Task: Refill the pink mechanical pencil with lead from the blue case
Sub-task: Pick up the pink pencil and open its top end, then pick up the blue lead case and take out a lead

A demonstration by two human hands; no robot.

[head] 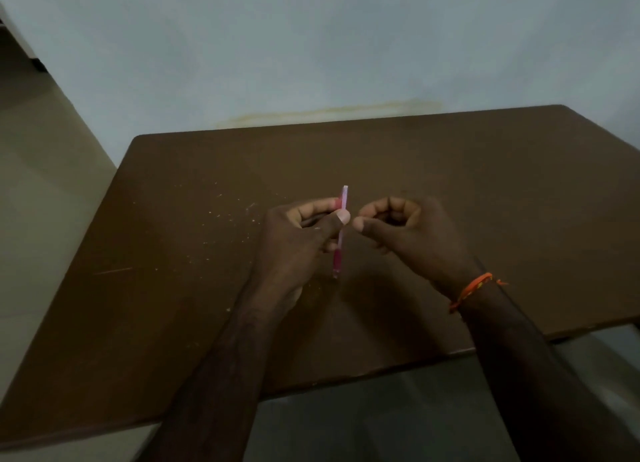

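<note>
My left hand (301, 243) holds the pink mechanical pencil (341, 231) nearly upright above the brown table (173, 253), thumb pressed on its middle. The pencil's pale upper end points away from me and its darker pink tip points down toward the table. My right hand (405, 229) hovers just right of the pencil with its fingers curled and the thumb close to the forefinger; whether anything thin is pinched there is too small to tell. The blue case is not visible anywhere in the head view.
Pale crumbs (221, 215) are scattered on the table left of my hands. A grey-blue wall (311, 46) stands behind the table's far edge. Tiled floor (41, 184) lies to the left. An orange thread band (474, 288) circles my right wrist.
</note>
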